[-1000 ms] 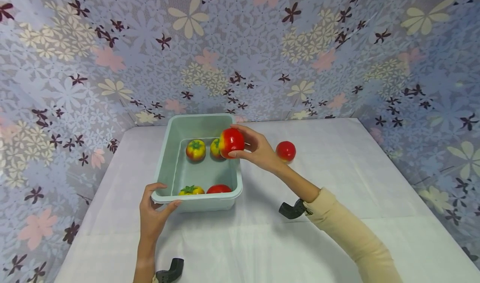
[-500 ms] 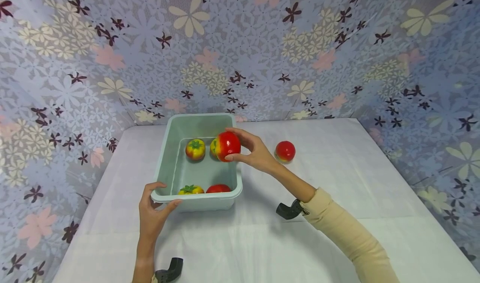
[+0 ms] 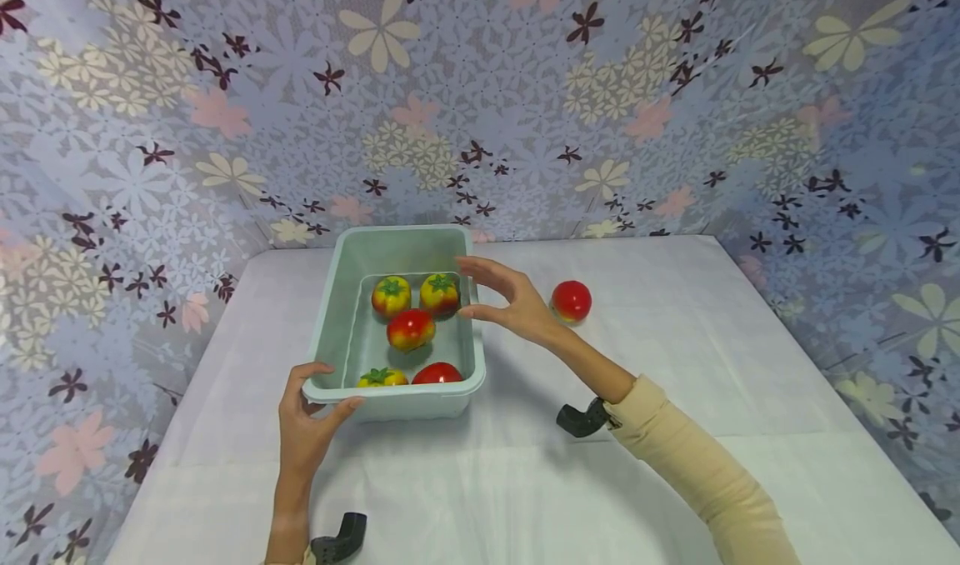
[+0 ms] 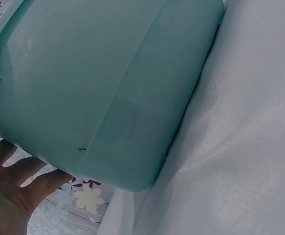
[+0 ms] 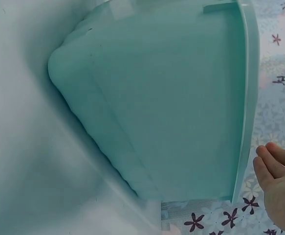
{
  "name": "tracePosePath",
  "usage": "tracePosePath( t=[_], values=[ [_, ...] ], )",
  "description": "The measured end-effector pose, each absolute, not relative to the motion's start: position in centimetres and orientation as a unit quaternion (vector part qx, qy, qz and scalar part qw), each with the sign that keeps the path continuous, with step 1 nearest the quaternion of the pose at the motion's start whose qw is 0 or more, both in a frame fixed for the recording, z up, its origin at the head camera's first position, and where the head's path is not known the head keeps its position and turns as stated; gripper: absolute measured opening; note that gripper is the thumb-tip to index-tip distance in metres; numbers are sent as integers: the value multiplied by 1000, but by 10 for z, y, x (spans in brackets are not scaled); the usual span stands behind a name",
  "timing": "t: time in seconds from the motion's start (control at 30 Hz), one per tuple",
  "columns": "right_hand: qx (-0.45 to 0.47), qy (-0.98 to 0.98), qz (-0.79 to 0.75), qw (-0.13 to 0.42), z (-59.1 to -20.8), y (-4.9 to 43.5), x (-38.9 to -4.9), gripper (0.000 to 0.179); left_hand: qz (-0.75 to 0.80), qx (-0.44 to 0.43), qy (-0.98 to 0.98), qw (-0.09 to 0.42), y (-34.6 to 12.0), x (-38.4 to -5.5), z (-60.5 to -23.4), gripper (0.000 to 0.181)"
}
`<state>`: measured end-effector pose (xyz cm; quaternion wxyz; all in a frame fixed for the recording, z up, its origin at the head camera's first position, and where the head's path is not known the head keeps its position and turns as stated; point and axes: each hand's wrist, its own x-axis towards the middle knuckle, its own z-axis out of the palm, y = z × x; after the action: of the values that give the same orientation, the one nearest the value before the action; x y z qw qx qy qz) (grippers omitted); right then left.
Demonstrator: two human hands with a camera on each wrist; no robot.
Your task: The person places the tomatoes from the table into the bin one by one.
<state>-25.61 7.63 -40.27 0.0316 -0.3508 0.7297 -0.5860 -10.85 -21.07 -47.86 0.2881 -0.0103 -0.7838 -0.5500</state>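
Observation:
A pale green plastic bin (image 3: 322, 332) stands on the table. My left hand (image 3: 303, 432) grips its near left corner, thumb along the front rim and fingers over the left side. Over the right rim is my right hand (image 3: 513, 302), thumb and fingers spread apart with nothing between them. Inside the bin, a red and yellow tomato (image 3: 410, 330) lies on its side in the middle. Behind it sit two leafy-topped tomatoes, one left (image 3: 391, 297) and one right (image 3: 439, 294). At the front are another leafy-topped tomato (image 3: 382, 378) and a red one (image 3: 437, 373), both partly hidden by the rim.
One red tomato (image 3: 572, 301) lies on the white cloth of the table (image 3: 675, 340), right of the bin and just beyond my right hand. A flowered curtain (image 3: 525, 132) hangs behind the table and along both sides.
My right hand moved a tomato left over the bin and let it go; it now lies in the middle of the bin. The left hand has kept its hold on the corner.

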Motion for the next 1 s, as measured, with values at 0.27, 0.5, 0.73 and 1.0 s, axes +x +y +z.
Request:
tracePosePath(
  t=[0.27,0.5,0.73,1.0],
  values=[
    [-341,736,-584,17,-403,85,-257,63,-554,1,-783,282,-211,-109,-480,54],
    [-324,759,-565,-7,-406,96,-259,63,-559,10,-781,280,-211,-109,-484,55],
    [-292,755,-586,-34,-402,116,-263,59,-558,-11,-779,287,-213,-110,-484,56],
    [-233,768,-593,-66,-419,148,-284,56,-547,-20,-783,297,-212,-110,-483,54]
  ],
)
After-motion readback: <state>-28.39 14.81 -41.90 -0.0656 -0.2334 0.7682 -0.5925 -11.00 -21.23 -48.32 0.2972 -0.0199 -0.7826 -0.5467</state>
